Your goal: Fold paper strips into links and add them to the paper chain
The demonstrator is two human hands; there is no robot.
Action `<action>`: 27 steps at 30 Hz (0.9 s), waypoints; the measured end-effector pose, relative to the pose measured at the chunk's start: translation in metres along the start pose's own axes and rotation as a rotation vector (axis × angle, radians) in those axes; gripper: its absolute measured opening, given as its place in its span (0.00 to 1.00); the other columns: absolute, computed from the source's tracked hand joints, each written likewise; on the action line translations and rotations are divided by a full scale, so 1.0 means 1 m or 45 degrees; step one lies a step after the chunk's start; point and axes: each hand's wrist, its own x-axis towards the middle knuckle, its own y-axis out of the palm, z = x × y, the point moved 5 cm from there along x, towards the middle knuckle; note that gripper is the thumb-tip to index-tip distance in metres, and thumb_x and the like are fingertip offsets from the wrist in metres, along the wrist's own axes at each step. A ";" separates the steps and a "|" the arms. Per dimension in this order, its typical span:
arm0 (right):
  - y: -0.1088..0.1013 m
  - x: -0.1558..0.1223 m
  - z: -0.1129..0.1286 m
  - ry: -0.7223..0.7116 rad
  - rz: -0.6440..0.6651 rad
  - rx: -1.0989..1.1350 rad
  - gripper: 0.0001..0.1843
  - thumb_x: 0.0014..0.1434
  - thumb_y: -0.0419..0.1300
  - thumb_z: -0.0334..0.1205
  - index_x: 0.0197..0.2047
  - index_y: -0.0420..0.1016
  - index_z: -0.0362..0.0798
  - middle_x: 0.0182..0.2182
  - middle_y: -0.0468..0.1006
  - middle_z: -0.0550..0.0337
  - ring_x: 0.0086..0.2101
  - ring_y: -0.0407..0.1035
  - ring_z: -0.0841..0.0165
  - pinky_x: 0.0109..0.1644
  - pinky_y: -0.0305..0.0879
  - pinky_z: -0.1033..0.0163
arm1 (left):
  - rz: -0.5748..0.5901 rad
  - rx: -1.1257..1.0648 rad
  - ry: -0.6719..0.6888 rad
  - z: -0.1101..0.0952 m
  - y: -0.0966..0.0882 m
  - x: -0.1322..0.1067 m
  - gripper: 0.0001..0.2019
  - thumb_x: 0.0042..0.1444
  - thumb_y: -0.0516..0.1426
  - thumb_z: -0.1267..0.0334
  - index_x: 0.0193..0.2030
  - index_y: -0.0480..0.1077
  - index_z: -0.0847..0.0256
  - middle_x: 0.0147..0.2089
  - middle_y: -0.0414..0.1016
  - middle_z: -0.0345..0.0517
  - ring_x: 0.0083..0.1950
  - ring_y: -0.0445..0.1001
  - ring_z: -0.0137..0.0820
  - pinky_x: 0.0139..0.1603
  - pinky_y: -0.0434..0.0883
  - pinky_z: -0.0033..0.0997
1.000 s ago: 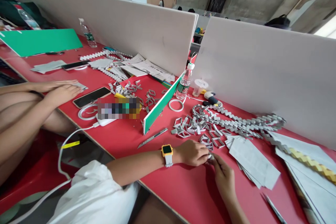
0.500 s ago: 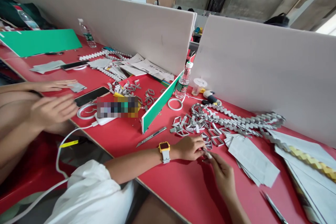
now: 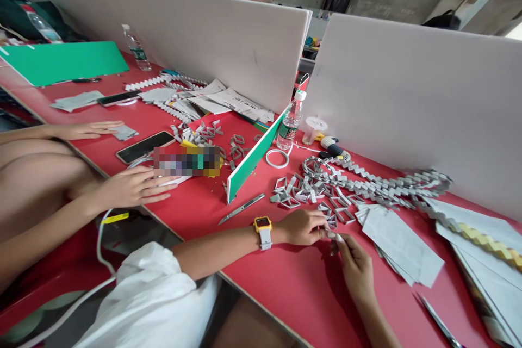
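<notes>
My left hand (image 3: 302,227), with a yellow watch (image 3: 262,226) on the wrist, and my right hand (image 3: 355,266) meet over the red table (image 3: 285,283). Both pinch a small folded grey paper piece (image 3: 333,236) between their fingertips. Just beyond lies a scatter of several folded grey paper links (image 3: 310,196). A long zigzag chain of joined links (image 3: 379,185) runs to the right along the white divider. A stack of grey paper sheets (image 3: 402,244) lies right of my hands.
A utility knife (image 3: 241,209) lies left of my hands, beside a green board (image 3: 253,160). A water bottle (image 3: 289,126), a tape ring (image 3: 276,158) and scissors (image 3: 438,322) are on the table. Another person's hand (image 3: 130,187) rests near a phone (image 3: 144,147) at left.
My hands stay together on the small paper piece and shift slightly. The other person's near hand has moved right, toward the phone and the charger.
</notes>
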 end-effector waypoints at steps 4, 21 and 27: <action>0.003 -0.002 -0.004 0.010 -0.017 -0.014 0.19 0.57 0.54 0.53 0.30 0.71 0.44 0.19 0.67 0.63 0.22 0.60 0.71 0.26 0.58 0.68 | 0.035 -0.045 -0.054 0.003 0.002 0.001 0.12 0.63 0.46 0.59 0.40 0.71 0.48 0.42 0.73 0.29 0.40 0.71 0.20 0.39 0.64 0.20; -0.007 0.026 -0.012 -0.198 -0.111 -0.272 0.19 0.61 0.50 0.50 0.41 0.73 0.45 0.32 0.74 0.54 0.33 0.68 0.63 0.38 0.65 0.61 | -0.262 -0.028 -0.175 0.029 0.002 0.004 0.12 0.62 0.46 0.61 0.34 0.68 0.60 0.35 0.72 0.40 0.33 0.69 0.24 0.31 0.64 0.25; -0.044 0.045 -0.028 -0.446 -0.324 -1.070 0.31 0.58 0.50 0.56 0.59 0.63 0.46 0.56 0.63 0.40 0.55 0.57 0.47 0.52 0.57 0.41 | -0.377 0.286 -0.296 0.051 -0.016 0.007 0.14 0.63 0.45 0.59 0.45 0.69 0.59 0.36 0.70 0.47 0.35 0.68 0.30 0.34 0.64 0.31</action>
